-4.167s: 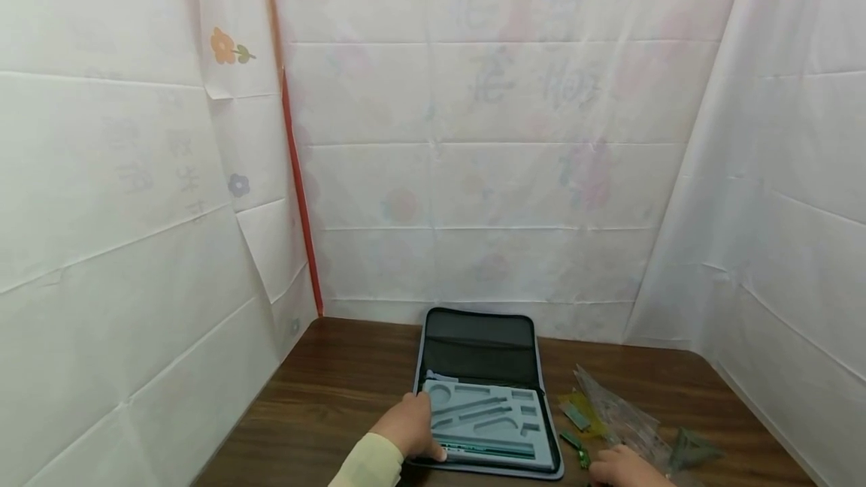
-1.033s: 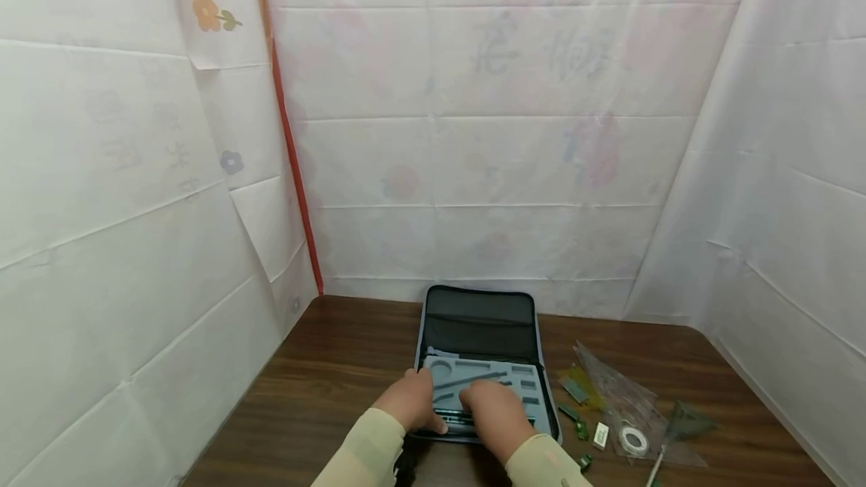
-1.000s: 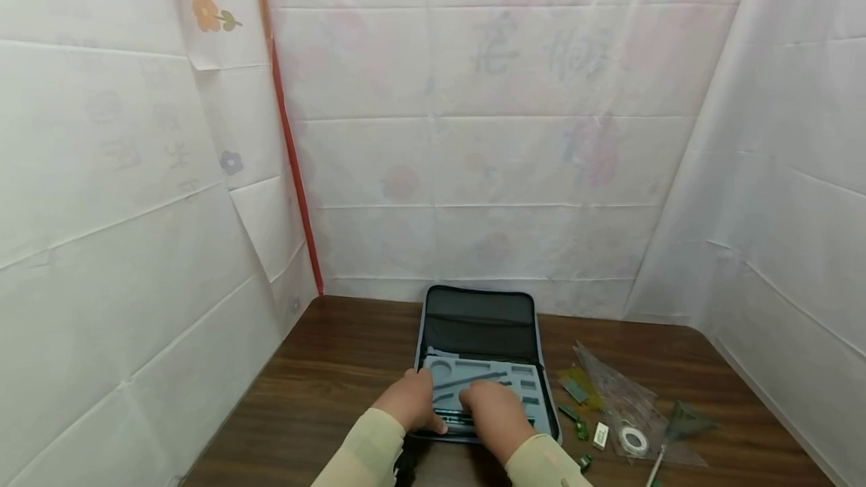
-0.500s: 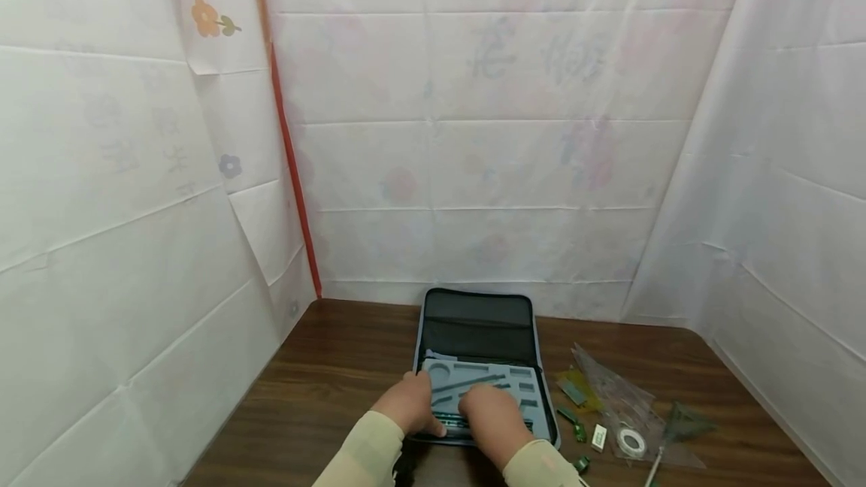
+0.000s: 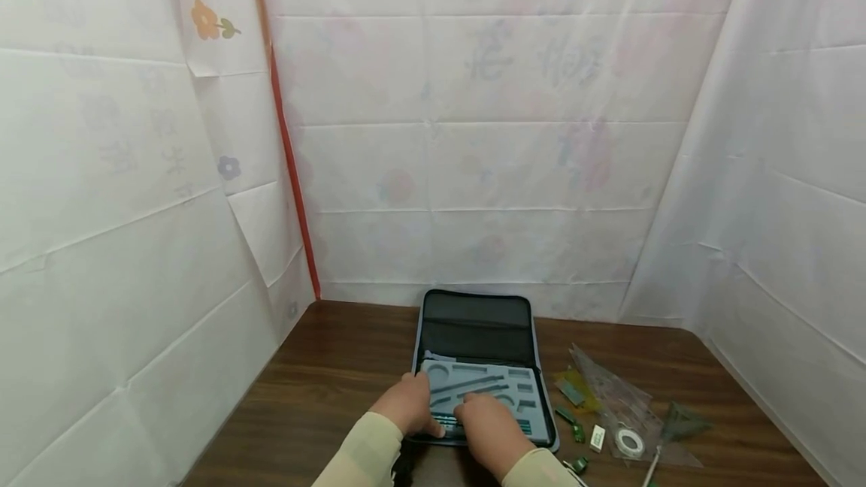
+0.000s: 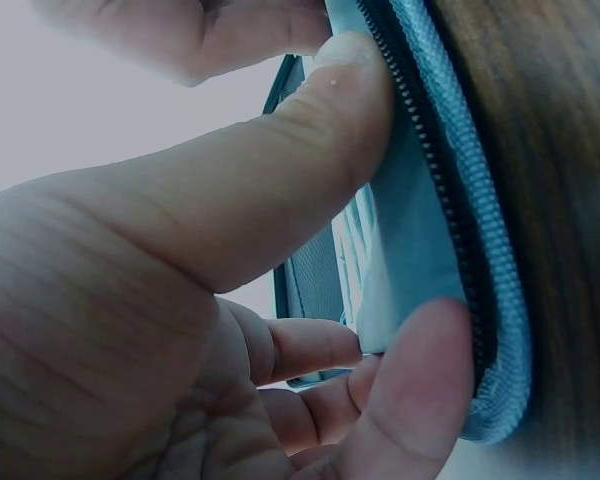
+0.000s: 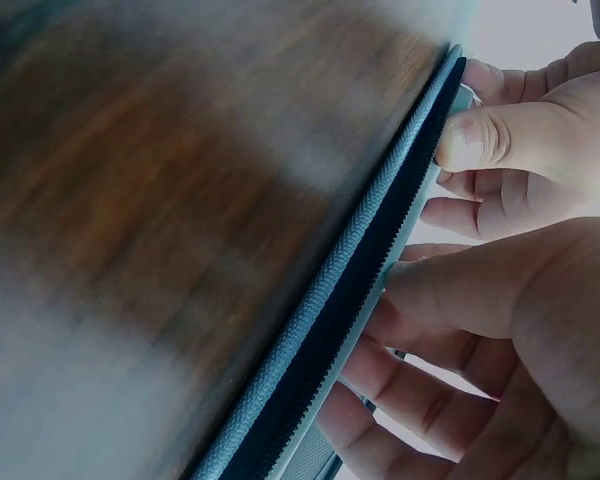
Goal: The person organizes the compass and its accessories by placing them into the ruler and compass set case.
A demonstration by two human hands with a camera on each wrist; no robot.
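Observation:
On the table lies an open zip case [image 5: 477,322], its dark lid raised at the back. Its pale grey-blue tray [image 5: 522,389] has shaped recesses, and dark green pencils [image 5: 524,425] lie in the front slot. My left hand [image 5: 404,404] grips the tray's front left corner, its thumb [image 6: 320,130] along the front wall. My right hand [image 5: 492,433] reaches over the front of the tray, covering part of the pencil slot. In the right wrist view its thumb [image 7: 460,280] touches the front edge, while the curved fingertips are partly hidden behind it.
Right of the case lie clear plastic set squares [image 5: 612,389], a yellow-green packet [image 5: 576,389], small green pieces [image 5: 571,423], a white eraser [image 5: 598,437], a white tape ring [image 5: 629,442] and a dark green triangular piece on a rod [image 5: 683,423]. White sheets surround the table.
Since the earliest frame, my right hand has moved left from the loose items onto the tray's front. Over the last second it shifts only slightly, and my left hand stays at the corner.

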